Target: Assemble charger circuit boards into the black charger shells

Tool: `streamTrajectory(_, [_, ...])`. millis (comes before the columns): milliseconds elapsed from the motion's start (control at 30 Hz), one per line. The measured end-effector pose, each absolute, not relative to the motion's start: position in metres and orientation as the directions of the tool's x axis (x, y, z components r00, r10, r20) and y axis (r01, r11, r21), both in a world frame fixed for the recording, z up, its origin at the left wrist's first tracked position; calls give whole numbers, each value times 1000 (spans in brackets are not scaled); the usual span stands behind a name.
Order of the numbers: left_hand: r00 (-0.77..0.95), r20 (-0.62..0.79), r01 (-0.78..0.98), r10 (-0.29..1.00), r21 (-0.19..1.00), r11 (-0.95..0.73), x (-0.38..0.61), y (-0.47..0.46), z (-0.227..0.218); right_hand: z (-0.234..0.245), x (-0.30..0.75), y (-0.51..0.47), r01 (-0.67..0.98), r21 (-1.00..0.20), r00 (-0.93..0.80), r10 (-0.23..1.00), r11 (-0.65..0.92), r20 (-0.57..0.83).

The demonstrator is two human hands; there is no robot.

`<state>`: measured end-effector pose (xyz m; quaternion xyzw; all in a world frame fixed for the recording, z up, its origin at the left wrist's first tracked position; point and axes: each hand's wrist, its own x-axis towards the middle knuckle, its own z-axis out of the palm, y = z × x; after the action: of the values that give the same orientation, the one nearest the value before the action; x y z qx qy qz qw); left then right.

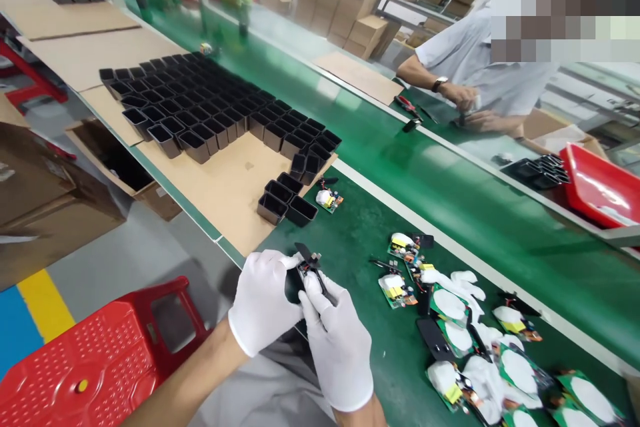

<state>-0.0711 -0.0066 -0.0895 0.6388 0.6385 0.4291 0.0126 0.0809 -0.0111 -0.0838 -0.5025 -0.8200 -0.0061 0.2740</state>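
Observation:
Both of my hands wear white gloves and meet over the near edge of the green mat. My left hand (pixel 263 300) is closed around a small black housing (pixel 294 283). My right hand (pixel 335 333) pinches a circuit board with black leads (pixel 311 265) at the housing's mouth. Several loose circuit boards (pixel 400 280) with white and yellow parts lie to the right of my hands. A lone circuit board (pixel 329 199) lies beside three empty black housings (pixel 286 200).
Rows of empty black housings (pixel 210 107) stand on a cardboard sheet (pixel 225 180). A green conveyor belt (pixel 450 180) runs diagonally. Across it, a person's hands (pixel 467 107) work beside a red bin (pixel 597 183). A red stool (pixel 100 360) is at lower left.

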Motion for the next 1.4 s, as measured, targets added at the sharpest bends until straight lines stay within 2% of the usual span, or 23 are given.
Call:
streamTrajectory(100, [-177,530,758,829,611,-229,-82,-21,-90,-82,85,-8,809,-338,-299,832,481,467])
streamTrajectory(200, [-311,529,713,789,680,-175,-107,-41,-103,-74,76,4,769,-379,-290,810,514,510])
streamTrajectory(300, [-596,498,630,630,776,-18,-144,-53,-137,-49,45,21,690,-371,-360,740,621,568])
streamTrajectory(367, [-762,365,504,534,853,136,-171,-55,-167,-26,17,31,646,-340,-402,683,683,610])
streamTrajectory(467, [-840,262,422,475,866,267,-209,-57,-216,-8,-23,41,628,-289,-399,619,722,676])
streamTrajectory(567, [-876,192,381,443,838,390,-236,-68,-258,-28,-51,46,647,-306,-377,641,699,669])
streamTrajectory(667, [-875,156,379,458,809,449,-242,-85,-279,-67,-61,47,694,-293,-407,694,658,594])
streamTrajectory(800, [-794,198,461,575,813,356,-221,-92,-254,-87,-57,46,730,-307,-405,748,611,526])
streamTrajectory(900, [-703,292,546,648,806,228,-199,-78,-200,-81,-51,47,653,-453,-387,781,607,490])
streamTrajectory(1000, [-588,431,685,685,715,138,-184,-50,-140,-78,-47,49,654,-549,-265,837,520,478])
streamTrajectory(1067, [-562,463,723,685,678,135,-178,-27,-112,-78,-45,50,695,-535,-223,851,481,475])
streamTrajectory(1133, [-556,439,732,706,661,165,-174,-7,-99,-78,-45,50,702,-479,-277,821,528,499])
streamTrajectory(1300, [-555,504,747,662,652,131,-167,18,-107,-75,-48,50,709,-323,-414,740,627,530])
streamTrajectory(1400, [-568,511,742,646,657,133,-166,20,-112,-73,-49,50,691,-358,-431,756,628,493])
